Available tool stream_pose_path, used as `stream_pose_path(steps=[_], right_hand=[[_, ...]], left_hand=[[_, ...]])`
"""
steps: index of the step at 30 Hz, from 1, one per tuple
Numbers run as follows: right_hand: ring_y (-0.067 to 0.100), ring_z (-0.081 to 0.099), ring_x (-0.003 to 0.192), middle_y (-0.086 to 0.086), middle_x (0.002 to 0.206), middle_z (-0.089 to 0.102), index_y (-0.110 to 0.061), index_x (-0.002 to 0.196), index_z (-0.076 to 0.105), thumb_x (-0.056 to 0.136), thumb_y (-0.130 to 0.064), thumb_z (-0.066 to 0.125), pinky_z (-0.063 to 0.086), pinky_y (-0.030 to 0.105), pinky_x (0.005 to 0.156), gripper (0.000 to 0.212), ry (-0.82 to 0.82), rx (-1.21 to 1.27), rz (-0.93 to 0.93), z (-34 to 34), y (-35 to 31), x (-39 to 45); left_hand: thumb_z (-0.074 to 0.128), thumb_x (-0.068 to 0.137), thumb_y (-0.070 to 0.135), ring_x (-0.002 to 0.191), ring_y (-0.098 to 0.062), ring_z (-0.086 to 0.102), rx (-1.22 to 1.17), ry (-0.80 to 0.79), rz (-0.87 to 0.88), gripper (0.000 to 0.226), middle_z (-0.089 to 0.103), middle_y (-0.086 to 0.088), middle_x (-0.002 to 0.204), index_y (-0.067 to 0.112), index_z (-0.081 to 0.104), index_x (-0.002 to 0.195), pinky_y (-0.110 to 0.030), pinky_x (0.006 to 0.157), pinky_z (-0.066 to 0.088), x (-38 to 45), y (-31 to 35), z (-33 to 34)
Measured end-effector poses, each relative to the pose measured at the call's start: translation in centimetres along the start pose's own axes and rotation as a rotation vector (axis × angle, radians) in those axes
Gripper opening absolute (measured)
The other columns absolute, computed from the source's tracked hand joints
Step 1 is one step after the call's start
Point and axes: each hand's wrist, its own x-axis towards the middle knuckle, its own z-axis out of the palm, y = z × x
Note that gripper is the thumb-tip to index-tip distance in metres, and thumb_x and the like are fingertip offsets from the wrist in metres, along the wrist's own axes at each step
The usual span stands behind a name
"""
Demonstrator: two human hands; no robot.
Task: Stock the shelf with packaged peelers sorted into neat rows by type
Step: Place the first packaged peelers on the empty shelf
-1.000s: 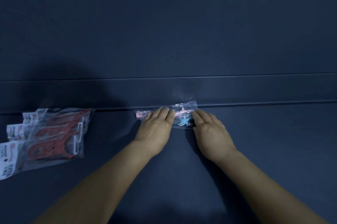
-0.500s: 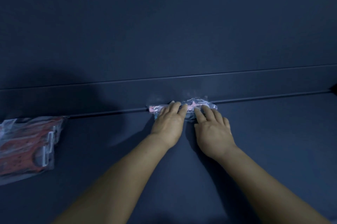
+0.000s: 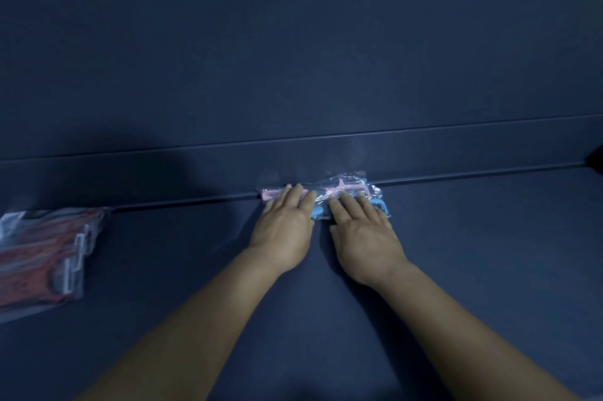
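A small pile of pink and blue peelers in clear plastic bags [image 3: 342,187] lies against the back wall of the dark blue shelf [image 3: 456,270]. My left hand [image 3: 285,224] rests flat on the pile's left part, fingers stretched over a pink handle. My right hand [image 3: 362,231] presses flat on the right part, and a blue handle shows beside it. Both hands cover most of the pile. A stack of red peelers in clear packages [image 3: 45,257] lies at the far left of the shelf, partly cut off by the frame edge.
The shelf's back wall [image 3: 293,74] rises straight behind the packages, with a low ledge along its foot. At the right, a dark corner [image 3: 595,157] marks the shelf's end.
The view and both hands have shifted right along the back wall. The pink and blue packages slid right under my hands, and a blue handle now shows at the right.
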Motion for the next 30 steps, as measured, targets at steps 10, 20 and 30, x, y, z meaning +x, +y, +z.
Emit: stream_pose_path(steps=[10, 20, 30], right_hand=[[0.018, -0.007, 0.147, -0.004, 0.16, -0.002, -0.022, 0.152, 0.002, 0.101, -0.032, 0.021, 0.0, 0.036, 0.118, 0.055, -0.003, 0.028, -0.025, -0.1, -0.7, 0.1], [0.019, 0.013, 0.145, 0.002, 0.157, 0.019, -0.015, 0.149, 0.019, 0.099, -0.036, 0.027, 0.01, 0.035, 0.12, 0.055, 0.09, 0.024, -0.254, -0.8, -8.5, -1.1], [0.016, 0.021, 0.142, -0.002, 0.152, 0.028, -0.016, 0.147, 0.025, 0.099, -0.037, 0.03, 0.011, 0.029, 0.118, 0.052, 0.132, 0.062, -0.626, -0.6, -26.6, -6.7]], left_hand=[[0.029, 0.104, 0.022, 0.147, -0.02, 0.003, 0.064, -0.029, -0.033, 0.052, 0.007, -0.005, 0.16, 0.012, 0.012, 0.151, -0.031, 0.118, 0.001, -0.3, 0.4, -0.8], [0.038, 0.101, 0.024, 0.141, -0.022, 0.023, 0.161, 0.131, -0.152, 0.048, 0.034, -0.006, 0.149, 0.011, 0.028, 0.145, -0.032, 0.117, 0.009, -8.4, -4.9, -5.0], [0.05, 0.088, 0.021, 0.114, -0.026, 0.057, 0.207, 0.318, -0.465, 0.043, 0.058, -0.006, 0.125, 0.009, 0.054, 0.128, -0.033, 0.1, 0.041, -25.4, -15.7, -11.5]])
